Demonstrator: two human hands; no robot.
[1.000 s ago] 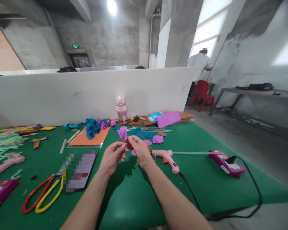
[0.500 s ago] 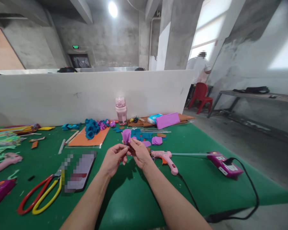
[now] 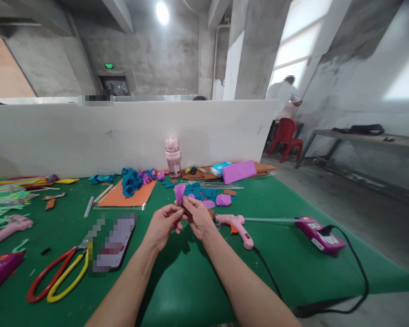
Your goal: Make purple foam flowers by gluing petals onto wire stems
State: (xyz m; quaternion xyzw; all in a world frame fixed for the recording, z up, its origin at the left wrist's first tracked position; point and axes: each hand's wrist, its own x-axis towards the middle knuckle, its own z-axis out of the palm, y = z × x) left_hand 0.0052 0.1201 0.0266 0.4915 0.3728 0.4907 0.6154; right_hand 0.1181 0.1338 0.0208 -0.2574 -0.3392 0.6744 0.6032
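Observation:
A small purple paper flower stands upright between my two hands, above the middle of the green table. My left hand pinches at its lower end, with the fingertips closed on the stem, which is mostly hidden. Around the flower's base, the fingers of my right hand are closed. Just right of that hand lies a pink glue gun with a clear glue stick in its back. Beyond the hands are blue paper pieces and purple petal pieces.
Red-and-yellow scissors and a phone lie at left. Blue paper flowers sit on an orange sheet. A pink bottle stands by the white partition. A purple power box with a black cable is at right.
The purple flower has turned slightly between my fingers and its petals look narrower at the base. Both hands stay in nearly the same place.

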